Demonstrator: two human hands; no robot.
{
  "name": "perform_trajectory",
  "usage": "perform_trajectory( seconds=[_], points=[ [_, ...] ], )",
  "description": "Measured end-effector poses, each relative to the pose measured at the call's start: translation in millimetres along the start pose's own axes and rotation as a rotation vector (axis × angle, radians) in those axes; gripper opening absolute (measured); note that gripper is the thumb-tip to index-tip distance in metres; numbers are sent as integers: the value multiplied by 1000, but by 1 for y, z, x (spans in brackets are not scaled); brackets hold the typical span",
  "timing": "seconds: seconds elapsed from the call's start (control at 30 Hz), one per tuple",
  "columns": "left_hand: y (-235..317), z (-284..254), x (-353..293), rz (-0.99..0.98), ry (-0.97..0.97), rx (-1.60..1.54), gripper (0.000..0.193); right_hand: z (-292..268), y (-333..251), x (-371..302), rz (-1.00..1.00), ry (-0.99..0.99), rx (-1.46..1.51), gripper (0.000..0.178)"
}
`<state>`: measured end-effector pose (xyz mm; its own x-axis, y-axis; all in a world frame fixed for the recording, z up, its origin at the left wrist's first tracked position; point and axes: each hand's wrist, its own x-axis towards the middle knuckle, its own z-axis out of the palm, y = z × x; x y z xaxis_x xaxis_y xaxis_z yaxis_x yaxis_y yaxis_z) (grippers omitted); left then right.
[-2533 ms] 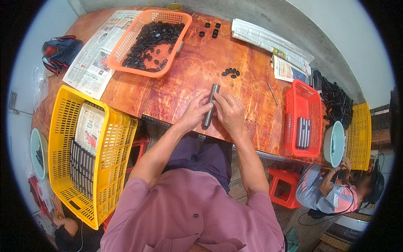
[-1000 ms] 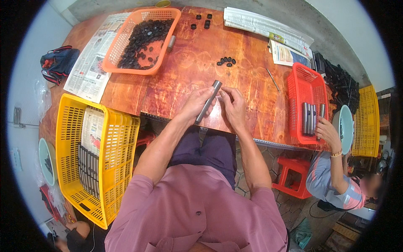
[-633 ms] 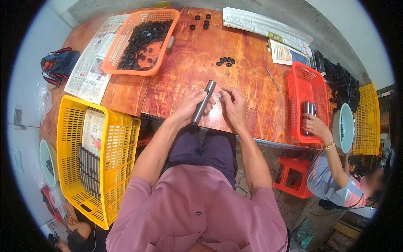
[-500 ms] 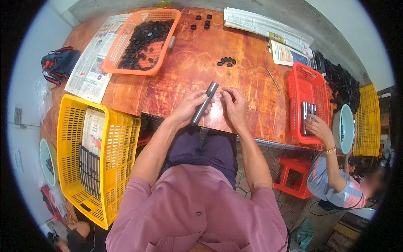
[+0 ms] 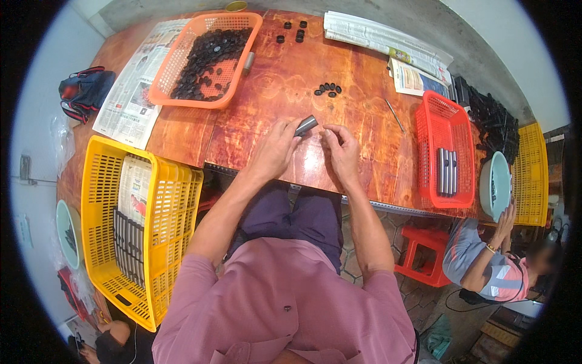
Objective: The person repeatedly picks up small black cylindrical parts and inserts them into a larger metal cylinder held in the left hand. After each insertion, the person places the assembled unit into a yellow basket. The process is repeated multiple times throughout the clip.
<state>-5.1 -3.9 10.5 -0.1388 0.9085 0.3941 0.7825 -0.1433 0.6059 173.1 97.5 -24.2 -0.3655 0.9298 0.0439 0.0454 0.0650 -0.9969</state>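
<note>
A dark grey metal tube (image 5: 307, 125) is gripped in my left hand (image 5: 274, 151). Its round end points up and to the right, and the rest of it is hidden behind my fingers and palm. My right hand (image 5: 342, 151) is held just right of that end, apart from it. Its thumb and fingers are curled together in a pinch, and whatever is between them is too small or hidden to make out. Beyond both hands, several small black round caps (image 5: 328, 90) lie in a cluster on the wooden table (image 5: 267, 91).
An orange basket (image 5: 159, 102) of black caps stands far left, above a yellow crate (image 5: 91, 182) holding tubes. On the right are a thin metal rod (image 5: 394, 115), a red basket (image 5: 424, 182) with several tubes, and a teal basin (image 5: 501, 176) touched by a co-worker's hand (image 5: 504, 223).
My left hand has turned the tube, so its end tilts more to the right and its lower part is covered. The co-worker's hand has gone from the red basket to the teal basin.
</note>
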Motion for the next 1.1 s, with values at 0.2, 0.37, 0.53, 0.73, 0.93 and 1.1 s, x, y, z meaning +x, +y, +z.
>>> perform_trajectory(
  seconds=[0.2,0.37,0.53,0.73,0.93,1.1],
  points=[
    [-14,1,1,97,-89,359,40,4,-27,7,66,-44,8,22],
    [-19,9,-3,152,2,272,37,9,-17,23,-113,-97,-268,25],
    [-15,11,-7,131,75,179,36,13,-24,25,-224,-212,-423,24],
    [-8,6,-11,75,35,179,36,10,-22,17,-198,-234,-281,19],
    [-8,8,-9,80,34,173,32,3,-10,18,-204,-272,-238,15],
    [-1,-2,-7,73,-14,293,32,1,-14,20,-239,-300,-261,14]
  ],
)
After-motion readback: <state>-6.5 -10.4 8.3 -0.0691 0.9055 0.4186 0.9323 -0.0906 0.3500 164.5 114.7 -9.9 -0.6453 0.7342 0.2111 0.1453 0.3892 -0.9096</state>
